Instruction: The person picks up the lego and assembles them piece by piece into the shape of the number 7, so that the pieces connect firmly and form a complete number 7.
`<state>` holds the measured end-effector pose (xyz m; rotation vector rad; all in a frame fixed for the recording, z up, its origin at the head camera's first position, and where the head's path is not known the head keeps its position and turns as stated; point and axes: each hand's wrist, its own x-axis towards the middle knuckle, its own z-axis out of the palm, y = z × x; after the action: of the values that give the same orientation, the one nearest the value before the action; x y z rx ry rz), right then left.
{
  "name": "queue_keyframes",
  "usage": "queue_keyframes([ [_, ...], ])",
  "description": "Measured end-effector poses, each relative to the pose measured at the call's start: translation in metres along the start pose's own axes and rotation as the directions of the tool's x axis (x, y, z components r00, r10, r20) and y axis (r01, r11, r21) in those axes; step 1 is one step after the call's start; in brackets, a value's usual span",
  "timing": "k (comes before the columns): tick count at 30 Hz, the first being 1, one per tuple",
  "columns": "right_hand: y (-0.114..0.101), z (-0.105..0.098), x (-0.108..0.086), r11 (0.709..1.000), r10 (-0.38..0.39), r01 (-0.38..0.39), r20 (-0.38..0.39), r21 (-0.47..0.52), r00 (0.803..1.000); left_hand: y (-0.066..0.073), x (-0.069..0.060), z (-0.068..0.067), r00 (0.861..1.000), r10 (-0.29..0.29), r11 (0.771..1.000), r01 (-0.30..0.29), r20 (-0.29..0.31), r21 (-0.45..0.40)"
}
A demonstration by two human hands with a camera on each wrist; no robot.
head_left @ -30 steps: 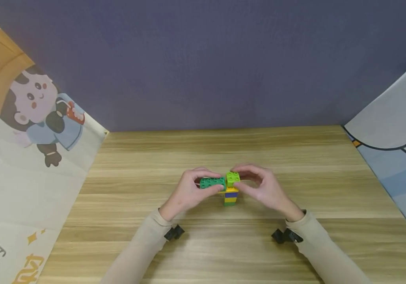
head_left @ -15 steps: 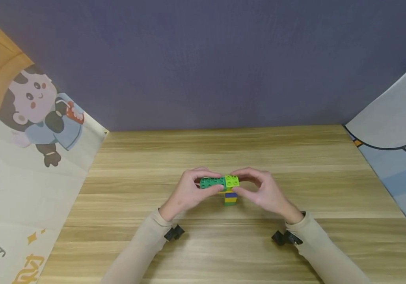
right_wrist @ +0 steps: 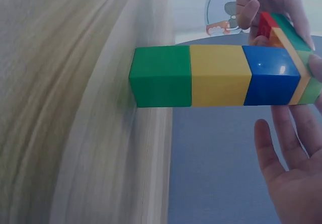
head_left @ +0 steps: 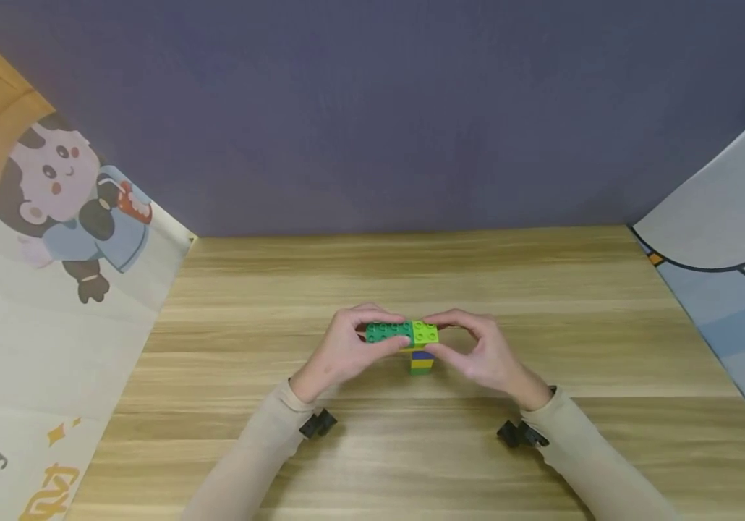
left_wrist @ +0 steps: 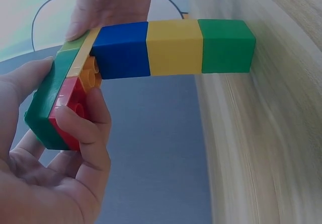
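A small tower of toy building blocks stands on the table. In the left wrist view its column has a green block (left_wrist: 227, 47) at the bottom, a yellow block (left_wrist: 174, 48) above it, then a blue block (left_wrist: 122, 50). A thin orange-yellow plate (left_wrist: 83, 55) lies over the blue one and juts to the left. Beside that plate, a red plate (left_wrist: 65, 94) sits under a long dark green brick (head_left: 388, 330). My left hand (head_left: 341, 353) grips this overhanging end. With thumb and finger, my right hand (head_left: 486, 356) pinches a lime green brick (head_left: 425, 333) on top, alongside the dark green one.
The wooden table (head_left: 268, 289) meets a dark blue-grey panel (head_left: 372, 123) behind. Printed cartoon sheets flank it, one at the left (head_left: 14, 325) and one at the right (head_left: 704, 210). Black wrist devices sit at both cuffs.
The lime green brick has shifted slightly and settled lower, level with the dark green brick and touching it. My right hand moved with it. The left hand's grip stays the same.
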<state>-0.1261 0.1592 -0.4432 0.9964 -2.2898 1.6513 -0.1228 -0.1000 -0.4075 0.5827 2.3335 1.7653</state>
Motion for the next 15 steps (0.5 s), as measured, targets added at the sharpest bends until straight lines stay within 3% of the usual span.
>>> queue_keyframes([
  [15, 0.011, -0.002, 0.004, 0.998, -0.033, 0.033, -0.014, -0.047, 0.999, -0.003, 0.007, 0.003, 0.999, 0.024, 0.999, -0.023, -0.021, 0.040],
])
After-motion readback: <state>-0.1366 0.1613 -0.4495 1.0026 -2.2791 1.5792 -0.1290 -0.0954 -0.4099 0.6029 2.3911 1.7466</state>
